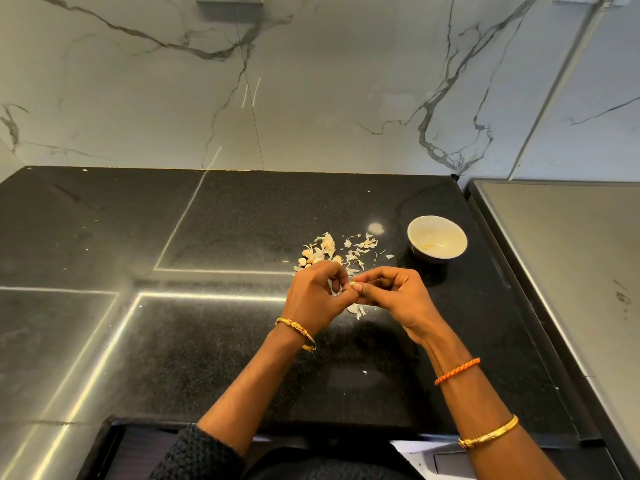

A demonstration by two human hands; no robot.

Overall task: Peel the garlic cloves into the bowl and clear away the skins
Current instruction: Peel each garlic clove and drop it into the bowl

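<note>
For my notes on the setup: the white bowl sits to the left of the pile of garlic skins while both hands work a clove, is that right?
Not quite: the head view shows the white bowl to the right of the garlic skins. Both hands, left hand and right hand, do work a clove.

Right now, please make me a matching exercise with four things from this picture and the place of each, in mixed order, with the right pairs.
Things:
1. white bowl
2. garlic clove
3. pile of skins
4. orange cord bracelet

Places:
A. on the right wrist
B. pinched between the fingertips of both hands
C. on the black counter, right of the skins
D. loose on the counter, beyond the hands

Pairs: 1-C, 2-B, 3-D, 4-A
</note>
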